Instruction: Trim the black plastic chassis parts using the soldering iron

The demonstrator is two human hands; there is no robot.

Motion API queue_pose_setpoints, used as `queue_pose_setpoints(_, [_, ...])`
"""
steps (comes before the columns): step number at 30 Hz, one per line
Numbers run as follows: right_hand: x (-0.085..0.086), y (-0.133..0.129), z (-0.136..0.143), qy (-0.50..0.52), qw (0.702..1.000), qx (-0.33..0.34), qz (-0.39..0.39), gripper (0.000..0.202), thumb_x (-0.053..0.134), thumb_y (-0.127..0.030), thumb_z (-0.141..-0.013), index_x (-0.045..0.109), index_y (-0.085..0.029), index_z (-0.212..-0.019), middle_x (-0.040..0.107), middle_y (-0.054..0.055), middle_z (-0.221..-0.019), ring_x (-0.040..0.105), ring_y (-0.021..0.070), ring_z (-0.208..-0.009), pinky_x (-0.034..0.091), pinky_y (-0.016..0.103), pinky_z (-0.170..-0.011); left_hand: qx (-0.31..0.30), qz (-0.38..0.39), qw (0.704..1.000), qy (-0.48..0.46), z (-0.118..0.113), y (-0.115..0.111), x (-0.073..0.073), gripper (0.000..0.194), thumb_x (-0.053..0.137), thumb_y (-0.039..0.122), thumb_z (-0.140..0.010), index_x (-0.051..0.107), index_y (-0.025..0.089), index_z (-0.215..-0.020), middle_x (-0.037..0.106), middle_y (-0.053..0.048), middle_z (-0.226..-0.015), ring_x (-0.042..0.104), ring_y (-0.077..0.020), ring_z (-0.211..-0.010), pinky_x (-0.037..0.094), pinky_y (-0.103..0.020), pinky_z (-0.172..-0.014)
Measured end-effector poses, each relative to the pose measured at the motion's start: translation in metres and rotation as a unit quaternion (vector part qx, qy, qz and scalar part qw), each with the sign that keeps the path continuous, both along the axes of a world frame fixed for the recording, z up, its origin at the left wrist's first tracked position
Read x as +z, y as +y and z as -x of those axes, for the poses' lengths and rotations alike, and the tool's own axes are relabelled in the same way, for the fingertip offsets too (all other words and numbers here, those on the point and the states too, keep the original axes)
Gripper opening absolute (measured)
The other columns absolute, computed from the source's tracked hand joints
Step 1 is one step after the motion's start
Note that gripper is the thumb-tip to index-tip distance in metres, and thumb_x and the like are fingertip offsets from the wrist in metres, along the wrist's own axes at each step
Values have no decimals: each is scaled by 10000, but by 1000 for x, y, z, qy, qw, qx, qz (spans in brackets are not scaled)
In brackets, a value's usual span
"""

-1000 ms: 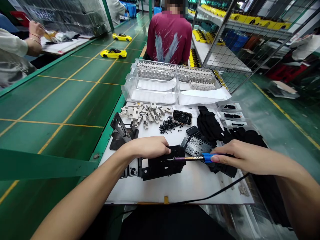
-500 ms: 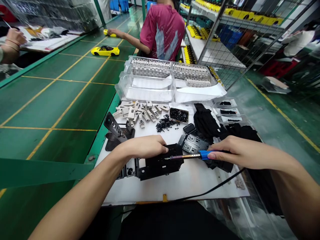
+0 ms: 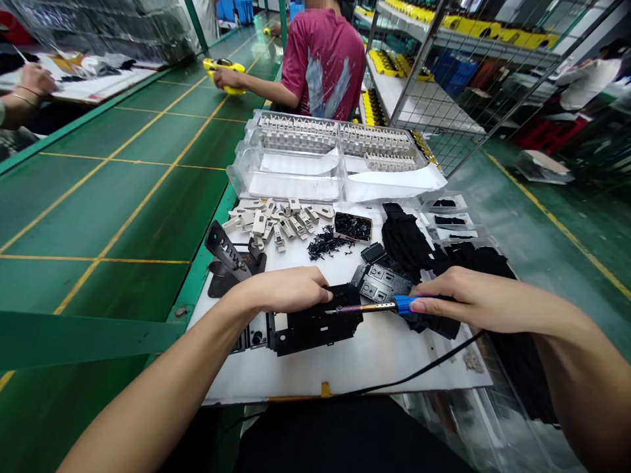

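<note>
My right hand (image 3: 456,299) is closed round the blue handle of a soldering iron (image 3: 367,307), with the metal rod pointing left. Its tip rests at, or just above, a flat black plastic chassis plate (image 3: 315,332); contact is too fine to make out. With curled fingers, my left hand (image 3: 290,289) holds the plate by its far side, thumb near the iron's tip. Under the plate's left end sits another black part (image 3: 255,336). Beside my right hand lie grey-black moulded panels (image 3: 384,284). A metal iron stand (image 3: 234,259) is behind my left wrist.
Pale grey plastic parts (image 3: 276,220) lie in a heap beside a small box of black pieces (image 3: 353,227). Clear trays (image 3: 296,187) stand behind. Black cloth-like pieces (image 3: 407,240) lie right. A cord (image 3: 424,373) crosses the front. A co-worker (image 3: 323,59) sits by the green conveyor (image 3: 123,197).
My hands, the iron and the plate look almost unmoved. By the conveyor, the co-worker's hand has come nearer and now holds a yellow toy car.
</note>
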State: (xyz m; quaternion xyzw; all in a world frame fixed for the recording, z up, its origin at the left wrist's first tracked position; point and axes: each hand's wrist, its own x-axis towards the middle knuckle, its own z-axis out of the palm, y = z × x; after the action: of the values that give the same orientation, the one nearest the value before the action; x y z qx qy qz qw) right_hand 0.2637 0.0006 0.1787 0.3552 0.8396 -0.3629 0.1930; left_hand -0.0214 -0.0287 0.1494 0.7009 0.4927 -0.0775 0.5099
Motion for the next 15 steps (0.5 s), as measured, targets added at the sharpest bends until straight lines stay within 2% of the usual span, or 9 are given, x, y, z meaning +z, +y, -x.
queue_pose_setpoints(11, [-1,0,-1,-14,1000,-5,0,521,342,-607,-947,649,-197,-853,444,-29,-598,377,112,-524,291,249,-511,9,12,1000,-3,-2,-1,-5,246,442,357,-818,428,186,-642,373,31,-626,346,-128,-581,272,-286,-537])
queue_pose_setpoints(15, [-1,0,-3,-9,1000,-4,4,510,352,-595,-949,657,-195,-862,439,-29,-592,367,110,-519,286,246,-499,14,16,1000,-2,-3,-2,-3,240,447,344,-815,426,183,-639,390,27,-634,349,-125,-583,277,-283,-542])
